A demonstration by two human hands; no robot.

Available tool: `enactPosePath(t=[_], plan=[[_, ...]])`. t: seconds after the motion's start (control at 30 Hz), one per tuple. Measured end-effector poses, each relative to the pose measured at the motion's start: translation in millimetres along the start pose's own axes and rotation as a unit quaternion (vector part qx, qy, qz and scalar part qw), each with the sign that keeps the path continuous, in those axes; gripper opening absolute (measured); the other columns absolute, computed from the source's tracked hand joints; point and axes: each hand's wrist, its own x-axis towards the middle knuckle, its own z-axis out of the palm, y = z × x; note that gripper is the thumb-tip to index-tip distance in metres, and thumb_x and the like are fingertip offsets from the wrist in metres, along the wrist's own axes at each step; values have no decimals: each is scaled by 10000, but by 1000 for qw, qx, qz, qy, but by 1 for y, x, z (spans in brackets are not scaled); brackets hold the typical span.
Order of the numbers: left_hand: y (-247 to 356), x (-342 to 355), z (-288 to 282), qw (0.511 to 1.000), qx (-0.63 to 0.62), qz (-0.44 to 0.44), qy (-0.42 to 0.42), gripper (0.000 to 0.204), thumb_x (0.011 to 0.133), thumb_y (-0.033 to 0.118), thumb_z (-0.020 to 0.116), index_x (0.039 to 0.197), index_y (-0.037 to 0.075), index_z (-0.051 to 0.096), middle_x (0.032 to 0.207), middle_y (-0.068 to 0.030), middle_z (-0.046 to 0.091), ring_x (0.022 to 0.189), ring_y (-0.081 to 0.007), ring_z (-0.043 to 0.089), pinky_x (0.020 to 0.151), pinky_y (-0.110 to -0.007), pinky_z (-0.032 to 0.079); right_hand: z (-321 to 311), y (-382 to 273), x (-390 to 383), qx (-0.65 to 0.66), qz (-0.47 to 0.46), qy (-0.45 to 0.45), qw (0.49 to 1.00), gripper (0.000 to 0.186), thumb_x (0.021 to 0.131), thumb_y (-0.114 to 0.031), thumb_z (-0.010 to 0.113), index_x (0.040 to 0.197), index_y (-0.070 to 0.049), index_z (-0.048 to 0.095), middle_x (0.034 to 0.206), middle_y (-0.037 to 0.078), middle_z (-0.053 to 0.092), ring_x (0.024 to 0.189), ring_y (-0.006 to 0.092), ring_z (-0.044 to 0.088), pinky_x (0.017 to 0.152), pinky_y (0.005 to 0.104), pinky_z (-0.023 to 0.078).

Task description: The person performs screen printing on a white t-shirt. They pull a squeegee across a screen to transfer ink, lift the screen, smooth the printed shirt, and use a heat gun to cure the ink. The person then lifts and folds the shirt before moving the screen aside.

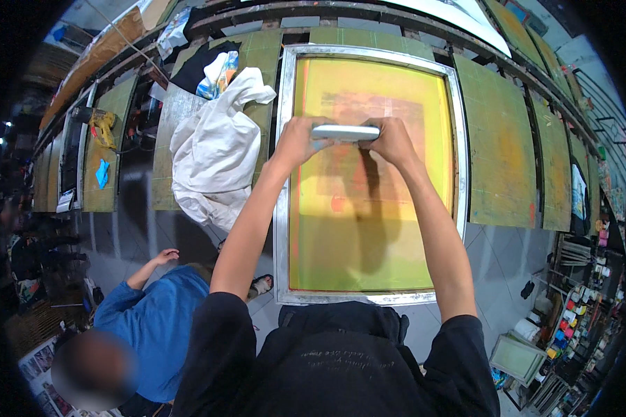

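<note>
Your left hand (300, 141) and right hand (396, 140) grasp opposite ends of a pale bar (346, 132). The bar lies directly between the hands, bridging them crosswise, with its middle exposed. Below it spreads the yellow mesh (327, 243) of a printing screen; the bar and both hands are over its upper half, well away from the edge nearest you. Contact between bar and mesh cannot be told from this view. A silvery metal frame (464, 174) encloses the mesh on all sides. Beside the frame, to your left, a crumpled white cloth (215, 146) hangs over a board's near edge. At lower left, a co-worker in a blue shirt (153, 320) extends one bare hand (165, 256). Beyond the frame's right side lies a greenish board (497, 139). Farther left, a yellow power tool (102, 128) rests on another board, a blue scrap (103, 174) just nearer you.
</note>
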Motion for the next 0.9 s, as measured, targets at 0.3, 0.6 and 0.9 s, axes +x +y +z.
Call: enactPosePath(t=[0.3, 0.6, 0.9], plan=[[36, -82, 13, 1000, 6, -27, -1, 329, 823, 161, 857, 1126, 59, 782, 1053, -160, 778, 982, -328, 758, 854, -385, 577, 16, -28, -76, 27, 6, -15, 1000, 245, 699, 17, 841, 933, -48, 807, 837, 118, 788, 754, 213, 767, 713, 348, 590], [85, -155, 29, 999, -1, -50, -7, 355, 784, 107, 856, 1130, 73, 788, 1026, -162, 777, 946, -336, 759, 855, -382, 580, 29, -45, -159, 39, 13, -4, 999, 153, 735, -110, 838, 882, -79, 809, 836, 163, 763, 763, 321, 751, 726, 419, 586], [130, -207, 72, 999, -32, 17, -21, 409, 771, 132, 882, 1160, 60, 778, 1065, -158, 774, 951, -328, 755, 861, -390, 584, 3, -60, -268, 57, 1, 66, 996, 312, 717, 0, 845, 1023, -37, 799, 894, 159, 776, 823, 274, 772, 758, 369, 594]])
